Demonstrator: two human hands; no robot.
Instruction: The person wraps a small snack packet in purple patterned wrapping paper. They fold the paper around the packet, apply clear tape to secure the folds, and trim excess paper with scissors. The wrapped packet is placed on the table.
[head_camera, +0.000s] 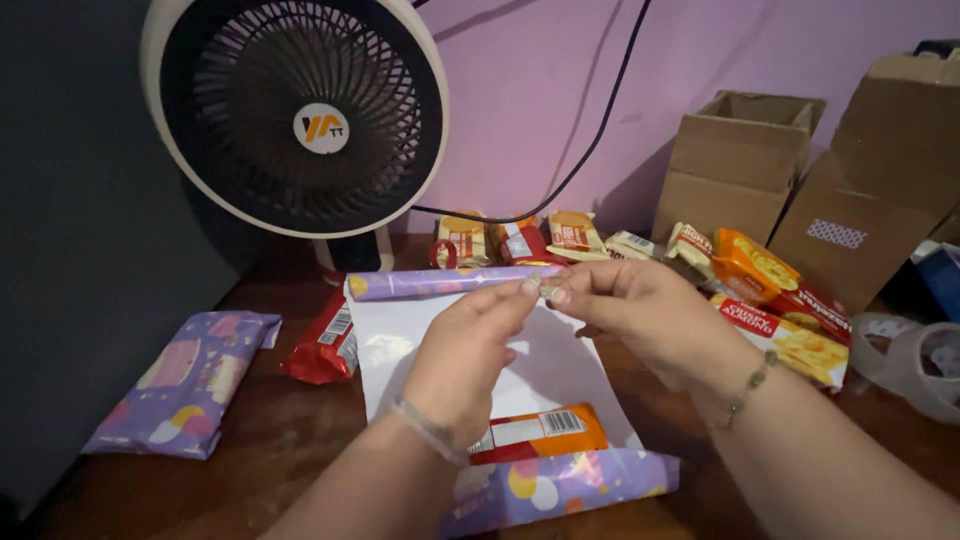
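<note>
A sheet of wrapping paper (400, 340), white inside and purple-patterned outside, lies open on the brown table with both ends curled up. An orange snack packet (545, 432) rests on it near the front curl. My left hand (470, 345) and my right hand (640, 315) meet above the sheet's far curl. Their fingertips pinch a small clear piece, seemingly tape (545, 289), between them. I cannot tell whether the tape touches the paper.
A white fan (295, 110) stands at the back left, its cable running up the pink wall. A wrapped purple parcel (190, 380) and a red packet (325, 350) lie left. Several snack packets (770, 300), cardboard boxes (735, 165) and tape rolls (915, 360) fill the right.
</note>
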